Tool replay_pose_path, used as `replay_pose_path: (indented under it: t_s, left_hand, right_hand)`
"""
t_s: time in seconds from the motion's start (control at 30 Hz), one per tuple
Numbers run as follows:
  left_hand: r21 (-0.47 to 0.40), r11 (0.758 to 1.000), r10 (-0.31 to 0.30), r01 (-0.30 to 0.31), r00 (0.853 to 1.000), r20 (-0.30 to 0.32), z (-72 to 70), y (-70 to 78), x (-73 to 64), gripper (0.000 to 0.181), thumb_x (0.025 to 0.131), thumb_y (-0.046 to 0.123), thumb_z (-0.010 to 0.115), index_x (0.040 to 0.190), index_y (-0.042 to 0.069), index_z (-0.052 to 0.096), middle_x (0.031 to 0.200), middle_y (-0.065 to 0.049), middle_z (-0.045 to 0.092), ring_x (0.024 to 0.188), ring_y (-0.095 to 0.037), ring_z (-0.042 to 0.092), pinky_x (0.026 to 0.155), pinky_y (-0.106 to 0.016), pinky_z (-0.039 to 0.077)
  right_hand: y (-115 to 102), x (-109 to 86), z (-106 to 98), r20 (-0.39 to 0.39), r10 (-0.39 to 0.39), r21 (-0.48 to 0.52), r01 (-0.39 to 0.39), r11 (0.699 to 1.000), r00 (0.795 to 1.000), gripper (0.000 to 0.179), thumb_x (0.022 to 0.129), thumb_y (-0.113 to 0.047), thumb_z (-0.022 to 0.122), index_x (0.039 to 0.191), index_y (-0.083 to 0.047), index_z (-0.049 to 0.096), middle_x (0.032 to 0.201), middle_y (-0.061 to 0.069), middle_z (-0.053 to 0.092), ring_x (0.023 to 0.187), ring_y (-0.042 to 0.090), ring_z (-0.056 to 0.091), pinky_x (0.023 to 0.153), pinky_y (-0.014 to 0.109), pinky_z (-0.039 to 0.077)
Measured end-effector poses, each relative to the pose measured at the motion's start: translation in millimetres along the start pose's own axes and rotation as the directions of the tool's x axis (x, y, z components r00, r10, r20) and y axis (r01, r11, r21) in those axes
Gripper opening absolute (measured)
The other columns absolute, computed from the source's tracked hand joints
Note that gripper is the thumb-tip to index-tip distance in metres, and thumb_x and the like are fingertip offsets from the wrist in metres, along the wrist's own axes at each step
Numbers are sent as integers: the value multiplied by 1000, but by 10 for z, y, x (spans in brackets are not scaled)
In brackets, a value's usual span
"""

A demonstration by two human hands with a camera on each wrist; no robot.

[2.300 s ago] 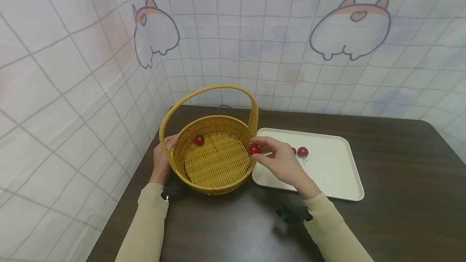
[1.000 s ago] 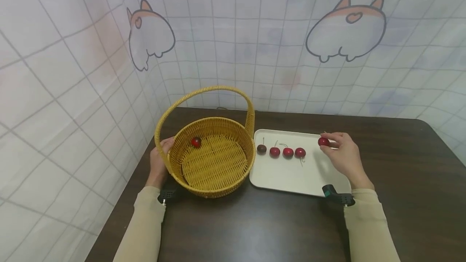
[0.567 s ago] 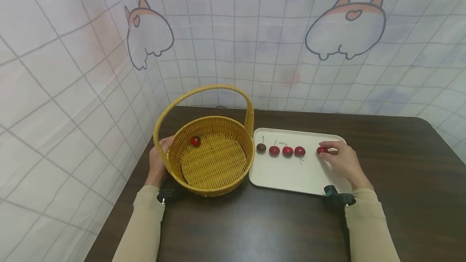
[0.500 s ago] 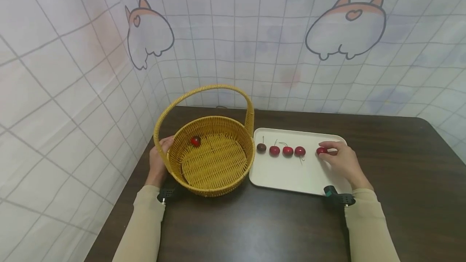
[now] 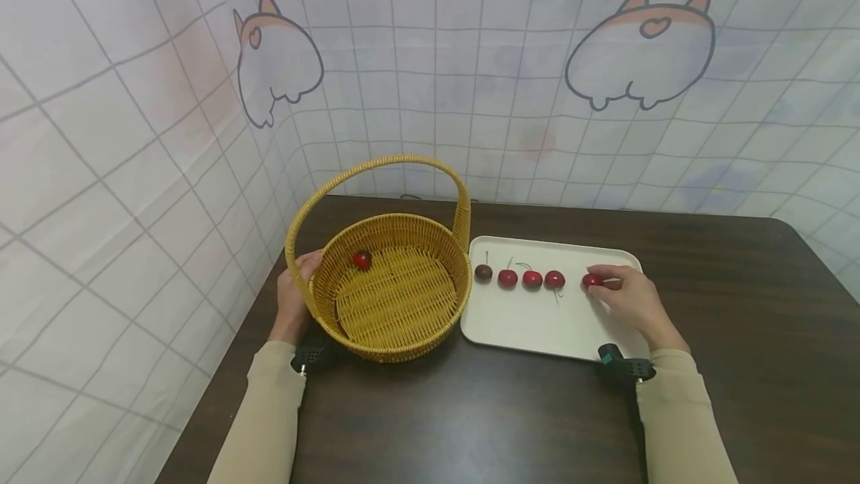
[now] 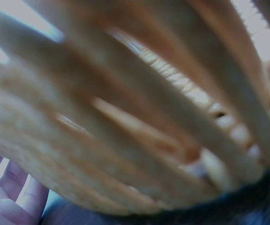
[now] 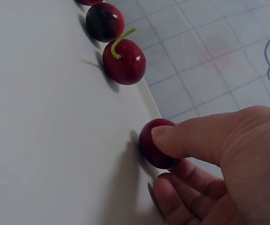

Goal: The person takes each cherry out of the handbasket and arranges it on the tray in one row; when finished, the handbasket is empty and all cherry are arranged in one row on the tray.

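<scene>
My right hand pinches a red cherry between thumb and fingers, low over the right part of a white tray. To its left on the tray several cherries lie in a row, among them a dark one and a red one with its stem toward me. A yellow wicker basket with a tall handle stands left of the tray, one dark-red cherry inside. My left hand rests against the basket's outer left side; in the left wrist view its fingers show beside the weave.
Everything stands on a dark wooden table. Behind and to the left hangs a white grid-patterned cloth with cartoon dog drawings. The basket's handle arches over its opening.
My right hand has carried the cherry from the basket's right rim across to the tray's right side and lowered it there. My left hand and the basket have stayed in place.
</scene>
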State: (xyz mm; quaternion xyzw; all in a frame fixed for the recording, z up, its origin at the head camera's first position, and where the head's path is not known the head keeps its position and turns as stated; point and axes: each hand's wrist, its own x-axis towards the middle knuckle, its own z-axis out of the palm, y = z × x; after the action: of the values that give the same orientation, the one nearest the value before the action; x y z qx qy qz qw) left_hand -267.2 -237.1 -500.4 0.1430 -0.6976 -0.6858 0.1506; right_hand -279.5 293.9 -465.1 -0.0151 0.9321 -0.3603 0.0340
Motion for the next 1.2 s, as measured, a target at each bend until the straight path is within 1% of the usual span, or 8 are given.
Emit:
replay_pose_path:
  t_s: [0.17,0.27,0.4,0.6,0.9,1.2]
  left_hand:
    - [5,1000,2,-2,1000,-6,3,-3,4,46,95,43,61,120,6,66,108,1,67,86,-9,62,71,-18,49]
    - [3,1000,4,-4,1000,-6,3,-2,1,45,95,43,61,120,6,66,108,1,68,86,-9,62,71,-18,49]
    - [-1,1000,2,-2,1000,-2,2,-4,-2,45,95,43,61,120,5,66,109,1,68,86,-9,62,71,-18,49]
    - [-5,1000,1,-1,1000,9,6,19,-18,47,95,43,61,121,5,65,111,0,67,89,-10,62,72,-18,49]
    - [18,1000,-6,6,1000,18,-1,53,-42,49,95,46,59,124,6,64,116,-4,65,89,-10,63,72,-18,50]
    - [6,1000,-10,10,1000,23,-4,49,-34,49,95,45,60,124,6,64,114,-2,66,90,-10,62,74,-19,49]
  right_hand:
    - [-22,-4,13,69,-20,9,20,1000,997,43,93,-17,65,134,-5,58,131,23,57,113,39,55,94,55,46]
    - [-46,-13,25,91,-38,2,38,999,995,44,93,-16,65,135,-5,57,131,22,57,111,38,55,95,55,46]
    - [-60,-16,35,88,-48,-4,48,999,995,43,92,-13,65,133,-4,58,130,23,59,109,37,55,93,54,46]
    - [-65,-12,31,95,-45,-6,46,999,994,43,91,-14,66,133,-6,58,129,22,59,108,36,55,92,53,47]
    - [-67,1,21,112,-34,5,33,999,993,48,91,-17,68,136,-6,55,132,22,57,113,39,54,95,56,45]
    - [-62,-2,13,108,-11,14,9,1000,994,50,91,-19,67,137,-7,54,134,23,56,115,40,53,94,56,45]
